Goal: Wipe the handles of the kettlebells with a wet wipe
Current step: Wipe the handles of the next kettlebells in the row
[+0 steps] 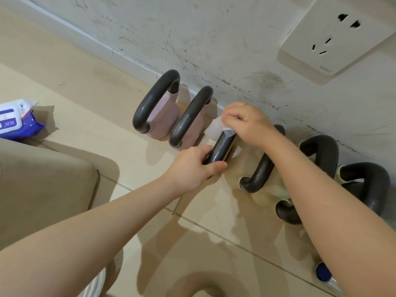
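Several kettlebells with dark grey handles stand in a row on the tiled floor along the wall. Two pink ones (162, 118) are at the left. My left hand (197, 166) grips the near end of the third kettlebell's handle (221, 147). My right hand (246, 123) presses a white wet wipe (215, 128) onto the far end of that same handle. Right of it stand cream kettlebells (260, 171), partly hidden by my right forearm.
A blue and white wet wipe pack (15, 121) lies on the floor at the left. A beige cushion (42, 176) sits at the lower left. A wall socket (334, 37) is at the upper right. A small blue-capped object (323, 274) lies near the bottom right.
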